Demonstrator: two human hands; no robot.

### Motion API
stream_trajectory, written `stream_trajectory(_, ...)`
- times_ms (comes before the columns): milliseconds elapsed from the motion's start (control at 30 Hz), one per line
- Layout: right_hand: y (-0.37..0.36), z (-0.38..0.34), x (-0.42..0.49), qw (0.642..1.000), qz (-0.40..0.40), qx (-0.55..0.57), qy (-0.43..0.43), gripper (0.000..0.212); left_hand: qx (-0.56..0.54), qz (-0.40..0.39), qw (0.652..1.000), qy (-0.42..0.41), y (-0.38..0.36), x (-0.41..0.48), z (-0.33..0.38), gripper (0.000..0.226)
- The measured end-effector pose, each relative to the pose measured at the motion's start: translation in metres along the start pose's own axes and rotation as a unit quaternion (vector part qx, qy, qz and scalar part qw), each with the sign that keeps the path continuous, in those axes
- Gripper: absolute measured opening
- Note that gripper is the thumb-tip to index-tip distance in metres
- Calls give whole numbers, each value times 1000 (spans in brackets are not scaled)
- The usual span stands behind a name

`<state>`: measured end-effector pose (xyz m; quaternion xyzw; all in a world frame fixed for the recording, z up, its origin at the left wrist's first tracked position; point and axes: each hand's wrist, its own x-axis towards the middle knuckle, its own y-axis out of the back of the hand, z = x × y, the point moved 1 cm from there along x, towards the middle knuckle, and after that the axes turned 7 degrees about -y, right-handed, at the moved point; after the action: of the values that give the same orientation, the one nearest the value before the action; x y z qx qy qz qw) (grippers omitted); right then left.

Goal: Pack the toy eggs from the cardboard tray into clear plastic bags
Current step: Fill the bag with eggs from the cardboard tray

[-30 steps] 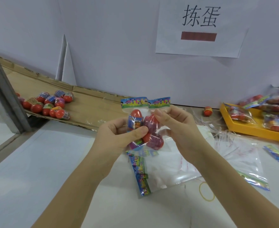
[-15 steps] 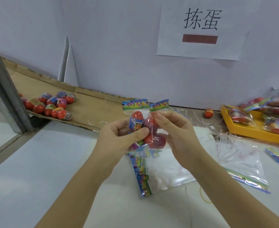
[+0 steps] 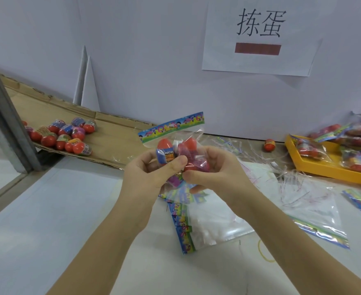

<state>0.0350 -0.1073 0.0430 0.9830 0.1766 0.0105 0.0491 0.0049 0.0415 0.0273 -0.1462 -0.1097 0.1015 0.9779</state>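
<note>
A clear plastic bag [image 3: 171, 133] with a colourful header strip holds several red toy eggs and hangs in the air at the centre. My left hand [image 3: 149, 177] grips its left side, thumb over a blue-wrapped egg. My right hand [image 3: 215, 173] grips its right side, fingers curled round the eggs inside. Several loose toy eggs [image 3: 62, 135] lie on the cardboard tray [image 3: 111, 139] at the left. A stack of flat clear bags [image 3: 196, 226] lies on the table below my hands.
A yellow tray [image 3: 324, 167] at the right carries filled bags [image 3: 356, 141]. One loose egg [image 3: 269, 145] sits by the wall. Plastic strips [image 3: 281, 167] and a yellow rubber band [image 3: 264, 252] lie on the white table. A metal post [image 3: 7, 116] stands at the left.
My right hand has slid down from the bag's top to curl round the eggs lower down. The bag's header now tilts up to the right.
</note>
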Motion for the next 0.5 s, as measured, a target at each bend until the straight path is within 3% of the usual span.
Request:
stream_trajectory(233,0,-5,-3,997,-17,-79,4,29,13,-61,998,-13,1,-1,2,38)
stream_trajectory(367,-3,-5,-6,983,-13,-181,25,28,7,-17,999,-29,0,-2,1,38)
stream_trajectory(500,-9,-4,-8,981,-9,-190,38,28,-17,64,996,-63,-1,-2,-2,27)
